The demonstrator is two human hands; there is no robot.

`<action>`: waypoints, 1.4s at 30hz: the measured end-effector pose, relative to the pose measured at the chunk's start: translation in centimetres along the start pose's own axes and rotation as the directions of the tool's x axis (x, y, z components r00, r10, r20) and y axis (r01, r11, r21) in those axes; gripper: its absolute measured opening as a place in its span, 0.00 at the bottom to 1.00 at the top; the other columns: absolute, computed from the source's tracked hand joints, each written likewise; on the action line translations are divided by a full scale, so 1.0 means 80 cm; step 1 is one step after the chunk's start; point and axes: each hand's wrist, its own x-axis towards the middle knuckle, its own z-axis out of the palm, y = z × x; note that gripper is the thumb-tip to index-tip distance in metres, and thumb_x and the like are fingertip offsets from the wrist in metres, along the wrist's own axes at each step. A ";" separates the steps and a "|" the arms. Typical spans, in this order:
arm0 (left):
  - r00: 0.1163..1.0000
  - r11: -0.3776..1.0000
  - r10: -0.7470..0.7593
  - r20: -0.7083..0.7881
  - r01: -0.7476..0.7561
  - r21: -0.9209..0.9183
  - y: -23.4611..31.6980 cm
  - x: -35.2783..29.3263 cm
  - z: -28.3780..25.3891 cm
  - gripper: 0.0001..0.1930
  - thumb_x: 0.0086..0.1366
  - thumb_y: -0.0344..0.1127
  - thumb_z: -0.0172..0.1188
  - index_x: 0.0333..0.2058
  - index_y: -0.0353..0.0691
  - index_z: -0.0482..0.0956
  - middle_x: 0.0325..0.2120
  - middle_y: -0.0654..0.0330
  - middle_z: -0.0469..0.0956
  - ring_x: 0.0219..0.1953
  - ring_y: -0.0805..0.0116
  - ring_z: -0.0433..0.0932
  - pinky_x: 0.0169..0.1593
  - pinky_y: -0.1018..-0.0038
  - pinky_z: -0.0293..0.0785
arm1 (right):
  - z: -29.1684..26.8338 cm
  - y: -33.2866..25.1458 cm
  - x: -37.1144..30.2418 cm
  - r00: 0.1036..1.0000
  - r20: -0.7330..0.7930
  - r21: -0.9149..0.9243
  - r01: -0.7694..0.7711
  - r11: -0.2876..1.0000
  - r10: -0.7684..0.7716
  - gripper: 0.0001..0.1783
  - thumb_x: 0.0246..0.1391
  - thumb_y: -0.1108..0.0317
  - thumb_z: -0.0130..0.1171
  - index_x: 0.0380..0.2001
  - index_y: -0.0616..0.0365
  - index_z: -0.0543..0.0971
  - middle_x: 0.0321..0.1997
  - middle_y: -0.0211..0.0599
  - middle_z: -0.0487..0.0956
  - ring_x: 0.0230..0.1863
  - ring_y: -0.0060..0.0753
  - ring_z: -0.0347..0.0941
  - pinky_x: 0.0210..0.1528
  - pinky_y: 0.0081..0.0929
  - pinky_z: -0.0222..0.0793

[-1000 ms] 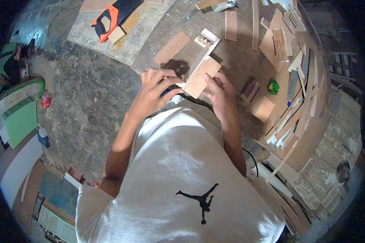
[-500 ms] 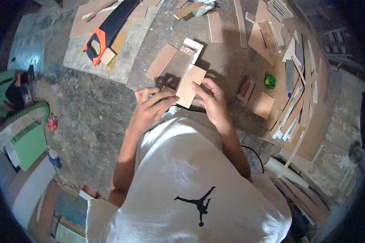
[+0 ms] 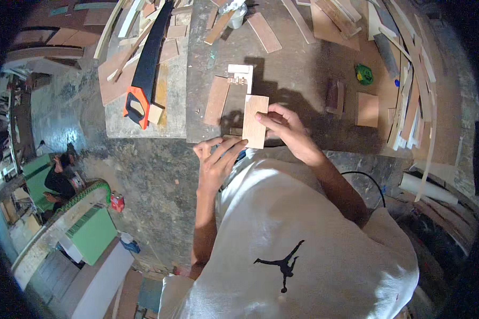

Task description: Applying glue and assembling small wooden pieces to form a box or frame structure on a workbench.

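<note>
A small pale rectangular wooden board [image 3: 256,123] is held close to my body at the near edge of the workbench. My right hand [image 3: 292,132] grips its right side, the thumb lying on the face and the fingers behind. My left hand [image 3: 217,164] is curled, its fingertips at the board's lower left corner; its thumb is hidden. Just beyond the board a white L-shaped wooden piece [image 3: 241,69] lies with small brownish pieces [image 3: 237,81] beside it. To its left rests a reddish-brown wooden strip [image 3: 217,101].
A handsaw [image 3: 139,101] with an orange and black handle lies on the left. A white cup [image 3: 235,16] stands at the back. On the right are a green roll [image 3: 363,74], a square wooden piece [image 3: 367,109] and long strips [image 3: 410,106]. Another person [image 3: 64,178] is low at far left.
My view has swung, so the bench appears shifted and turned. The board now looks more upright in my hands; both hands keep nearly the same hold.
</note>
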 end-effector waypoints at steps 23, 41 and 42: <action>0.999 1.000 0.012 -0.031 -0.013 -0.016 -0.001 -0.003 0.004 0.16 0.55 0.36 0.71 0.44 0.56 0.86 0.45 0.79 0.81 0.45 0.72 0.73 0.51 0.69 0.59 | 0.000 0.015 0.012 0.998 0.000 0.018 0.061 0.998 -0.061 0.20 0.63 0.58 0.62 0.50 0.61 0.78 0.48 0.34 0.81 0.50 0.24 0.77 0.49 0.25 0.74; 1.000 1.000 0.017 -0.026 -0.017 -0.017 -0.002 -0.001 0.002 0.17 0.55 0.36 0.71 0.45 0.56 0.86 0.45 0.78 0.81 0.44 0.73 0.74 0.50 0.69 0.58 | 0.006 -0.005 0.004 0.996 -0.086 0.025 0.012 1.000 -0.009 0.23 0.64 0.49 0.59 0.49 0.58 0.77 0.46 0.32 0.81 0.47 0.22 0.77 0.46 0.25 0.74; 1.000 1.000 0.016 -0.026 -0.017 -0.017 -0.001 -0.001 0.002 0.17 0.55 0.36 0.71 0.45 0.56 0.86 0.45 0.78 0.81 0.44 0.73 0.74 0.50 0.69 0.58 | 0.005 -0.003 0.005 0.997 -0.073 0.013 0.009 1.000 -0.008 0.23 0.64 0.49 0.59 0.48 0.58 0.78 0.45 0.32 0.81 0.47 0.22 0.77 0.46 0.25 0.74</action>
